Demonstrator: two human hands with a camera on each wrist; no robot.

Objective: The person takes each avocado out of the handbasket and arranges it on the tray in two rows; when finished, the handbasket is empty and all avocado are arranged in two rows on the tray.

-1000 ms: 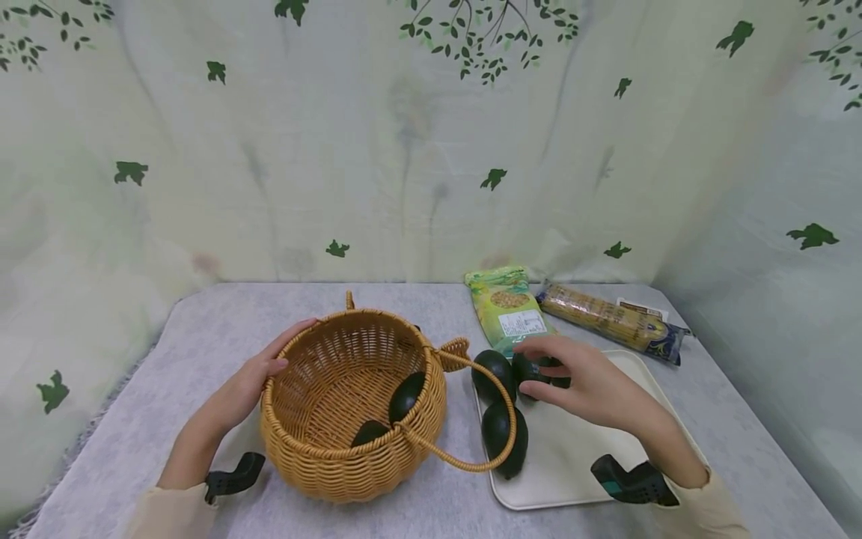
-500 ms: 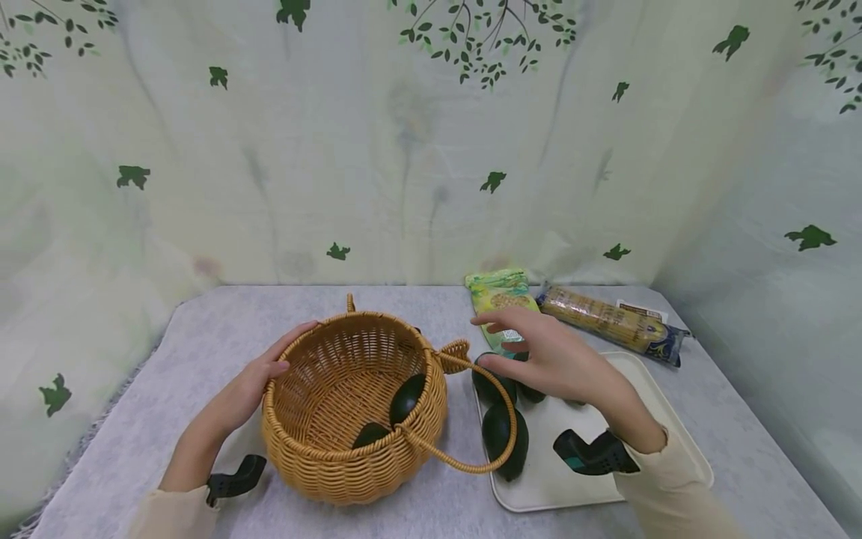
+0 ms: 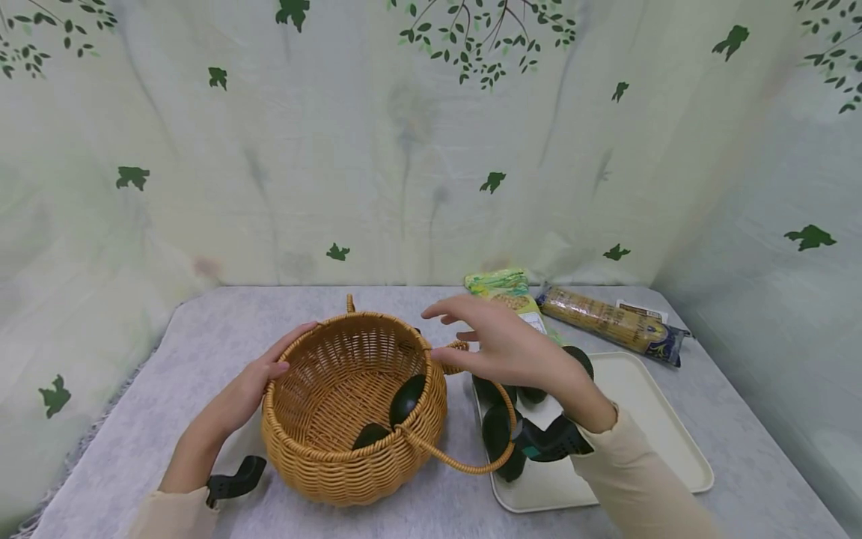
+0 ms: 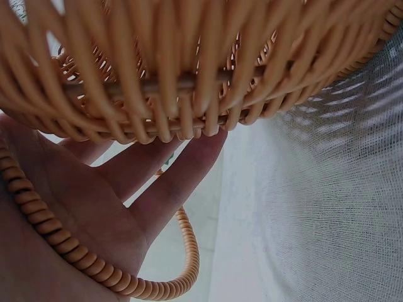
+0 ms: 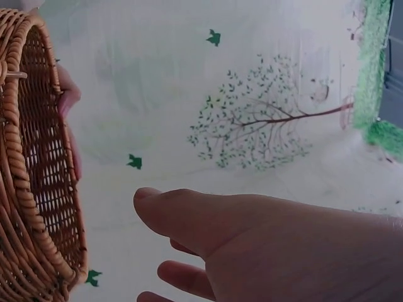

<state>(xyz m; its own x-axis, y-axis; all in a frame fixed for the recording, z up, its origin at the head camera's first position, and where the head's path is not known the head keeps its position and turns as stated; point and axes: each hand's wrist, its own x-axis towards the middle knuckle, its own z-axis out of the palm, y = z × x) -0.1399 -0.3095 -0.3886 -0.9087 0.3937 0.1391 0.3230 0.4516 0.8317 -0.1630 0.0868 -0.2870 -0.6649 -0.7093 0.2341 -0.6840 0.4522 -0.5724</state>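
My left hand (image 3: 245, 389) steadies the round wicker basket (image 3: 353, 479) on its left side, thumb and a fingertip at the rim. From the left wrist view, its fingers (image 4: 173, 182) lie fairly straight and spread against the woven wall, with a handle loop (image 4: 107, 274) crossing the palm. Two dark green avocados (image 3: 407, 400) lie inside the basket. My right hand (image 3: 501, 344) hovers beside the basket's right rim, over the woven leaf ornament, fingers loosely extended and holding nothing. More avocados (image 3: 512, 464) sit on the white tray (image 3: 646, 419), partly hidden by the right hand and wrist.
Behind the tray lie a green food bag (image 3: 498, 281) and a long pack of pasta (image 3: 606, 318). The basket's other handle (image 3: 465, 469) hangs out over the tray's left edge. A leaf-printed cloth (image 3: 337, 150) hangs behind the table.
My right hand has moved left from the avocados on the tray toward the basket rim, empty, uncovering an avocado at the tray's back. The left hand and basket have stayed in place.
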